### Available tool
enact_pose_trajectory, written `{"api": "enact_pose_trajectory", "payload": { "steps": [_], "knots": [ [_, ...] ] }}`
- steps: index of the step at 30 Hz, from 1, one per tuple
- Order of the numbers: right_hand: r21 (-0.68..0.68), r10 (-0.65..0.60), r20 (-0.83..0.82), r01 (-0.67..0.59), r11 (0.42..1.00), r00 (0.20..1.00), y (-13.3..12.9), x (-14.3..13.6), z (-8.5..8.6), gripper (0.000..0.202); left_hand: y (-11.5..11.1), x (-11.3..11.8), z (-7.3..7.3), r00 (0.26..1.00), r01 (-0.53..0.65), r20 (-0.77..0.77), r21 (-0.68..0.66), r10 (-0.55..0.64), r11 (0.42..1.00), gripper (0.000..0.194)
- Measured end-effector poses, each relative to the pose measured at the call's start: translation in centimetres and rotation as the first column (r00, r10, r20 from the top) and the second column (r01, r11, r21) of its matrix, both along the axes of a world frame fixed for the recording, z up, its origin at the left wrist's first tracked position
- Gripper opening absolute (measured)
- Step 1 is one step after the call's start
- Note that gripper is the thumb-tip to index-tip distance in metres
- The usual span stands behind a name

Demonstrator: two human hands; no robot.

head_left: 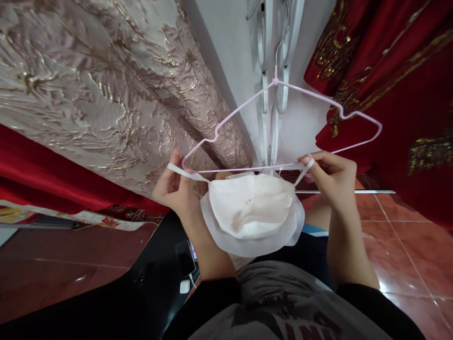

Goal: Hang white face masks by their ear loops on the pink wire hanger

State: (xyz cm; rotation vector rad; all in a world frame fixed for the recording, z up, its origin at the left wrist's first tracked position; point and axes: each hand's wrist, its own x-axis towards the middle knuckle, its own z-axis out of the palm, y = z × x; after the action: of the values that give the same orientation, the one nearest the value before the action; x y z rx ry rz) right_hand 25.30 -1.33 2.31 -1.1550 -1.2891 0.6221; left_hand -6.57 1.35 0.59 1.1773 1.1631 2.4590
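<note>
A pink wire hanger (247, 101) hangs by its metal hook in front of a white rack. Below its bottom bar is a white fabric piece (255, 205) shaped like a shallow cup with a sheer frill and a strap at each side. My left hand (177, 186) pinches the left strap beside the hanger's left corner. My right hand (331, 174) pinches the right strap near the bottom bar, with the strap looped over a fingertip. The fabric piece hangs between both hands, its upper edge close under the bar.
Embossed pink fabric (116, 80) drapes at the left, and red embellished cloth (406, 94) hangs at the right. A black surface (116, 293) at the lower left holds a phone (185, 259) and a small white case (184, 286). Red floor tiles (389, 241) show below.
</note>
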Motion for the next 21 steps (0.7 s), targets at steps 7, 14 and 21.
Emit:
{"api": "enact_pose_trajectory", "payload": {
  "steps": [7, 14, 21],
  "knots": [
    [0.045, -0.008, -0.041, 0.010, 0.999, 0.999, 0.3, -1.2, 0.0, 0.034, 0.1, 0.7, 6.9, 0.796, 0.292, -0.450, -0.302, -0.406, 0.907, 0.008],
    [0.046, 0.018, -0.069, -0.015, 0.999, 0.997, 0.1, -0.9, -0.2, 0.030, 1.9, 1.7, 6.0, 0.880, 0.363, -0.188, -0.329, -0.437, 0.872, 0.016],
    [-0.064, 0.149, -0.039, -0.151, 0.986, 0.988, 0.3, -0.2, -1.3, 0.043, 1.2, 5.6, -2.2, 0.764, 0.609, 0.416, -0.215, -0.493, 0.764, 0.046]
  ]
}}
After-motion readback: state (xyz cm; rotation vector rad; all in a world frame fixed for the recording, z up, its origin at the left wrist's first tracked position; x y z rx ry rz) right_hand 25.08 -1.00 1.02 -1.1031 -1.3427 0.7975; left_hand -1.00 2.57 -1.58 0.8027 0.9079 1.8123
